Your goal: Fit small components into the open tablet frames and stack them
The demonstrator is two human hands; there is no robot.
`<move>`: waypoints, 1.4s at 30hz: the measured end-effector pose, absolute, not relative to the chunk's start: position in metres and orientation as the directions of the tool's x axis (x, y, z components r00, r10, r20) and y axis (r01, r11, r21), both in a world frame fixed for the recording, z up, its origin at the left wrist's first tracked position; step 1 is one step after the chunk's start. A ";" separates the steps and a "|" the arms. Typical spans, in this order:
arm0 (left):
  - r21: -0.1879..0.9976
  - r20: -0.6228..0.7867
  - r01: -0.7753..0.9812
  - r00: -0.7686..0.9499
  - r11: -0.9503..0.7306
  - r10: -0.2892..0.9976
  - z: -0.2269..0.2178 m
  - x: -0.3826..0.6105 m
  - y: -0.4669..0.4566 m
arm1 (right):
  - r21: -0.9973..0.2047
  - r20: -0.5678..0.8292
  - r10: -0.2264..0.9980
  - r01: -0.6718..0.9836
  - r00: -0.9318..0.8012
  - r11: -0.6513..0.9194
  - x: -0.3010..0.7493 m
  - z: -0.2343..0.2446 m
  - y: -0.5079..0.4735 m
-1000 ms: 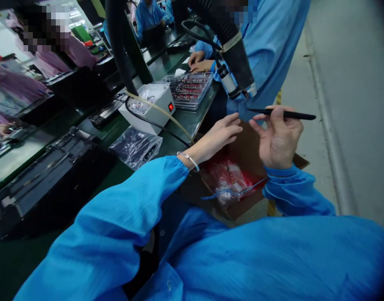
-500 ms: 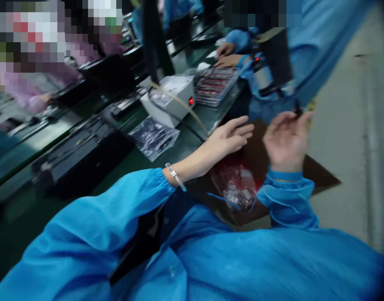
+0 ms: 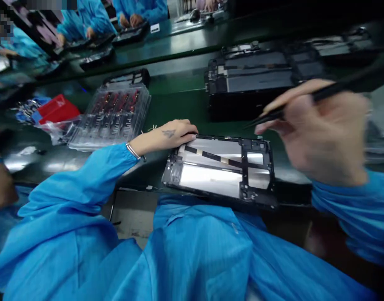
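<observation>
In front of me lies an opened tablet housing (image 3: 212, 173), a black frame with silvery panels and a dark ribbon strip across it. My left hand (image 3: 177, 133) is at its far left edge, fingers curled there and partly hidden. Raised over the right side is my right hand (image 3: 326, 133), somewhat blurred. It grips dark, pointed tweezers (image 3: 278, 113), whose tips hang just beyond the housing's far edge, apart from it.
Stacked black tablet housings (image 3: 257, 75) stand beyond on the green bench (image 3: 176, 104). Clear plastic trays (image 3: 108, 119) with red-and-black parts are at left, beside a red pouch (image 3: 58, 109). Co-workers in blue sit across; another person's arm (image 3: 2, 179) shows at far left.
My view has swung from the aisle side to the bench. My left hand, free before, is now at the tablet housing. The right hand now holds the tweezers over the bench.
</observation>
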State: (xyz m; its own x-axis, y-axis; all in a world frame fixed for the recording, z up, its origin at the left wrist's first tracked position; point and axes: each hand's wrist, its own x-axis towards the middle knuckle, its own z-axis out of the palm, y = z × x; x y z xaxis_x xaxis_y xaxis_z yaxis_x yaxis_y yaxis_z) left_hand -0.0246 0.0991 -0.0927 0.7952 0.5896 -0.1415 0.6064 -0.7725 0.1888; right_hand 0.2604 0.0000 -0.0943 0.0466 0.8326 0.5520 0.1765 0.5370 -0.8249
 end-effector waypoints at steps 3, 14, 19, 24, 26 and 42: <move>0.215 -0.076 0.613 0.787 -0.760 0.613 -0.107 -0.034 0.078 | -0.831 0.479 0.872 0.267 -0.099 0.487 0.230 -0.097 0.029; 0.257 -0.017 0.615 0.774 -0.745 0.633 -0.115 -0.043 0.063 | -0.788 0.255 0.948 0.527 -0.191 0.318 0.234 -0.109 0.026; 0.252 0.002 0.614 0.773 -0.748 0.635 -0.118 -0.041 0.064 | -0.764 0.258 0.941 0.550 -0.220 0.338 0.233 -0.110 0.029; 0.259 0.019 0.604 0.777 -0.754 0.629 -0.119 -0.042 0.063 | -0.748 0.259 0.936 0.564 -0.239 0.351 0.231 -0.108 0.030; 0.260 0.023 0.599 0.780 -0.757 0.625 -0.119 -0.043 0.063 | -0.749 0.260 0.933 0.558 -0.249 0.357 0.231 -0.107 0.030; 0.233 0.003 0.614 0.775 -0.754 0.632 -0.117 -0.042 0.062 | -0.741 0.239 0.938 0.577 -0.250 0.343 0.228 -0.104 0.027</move>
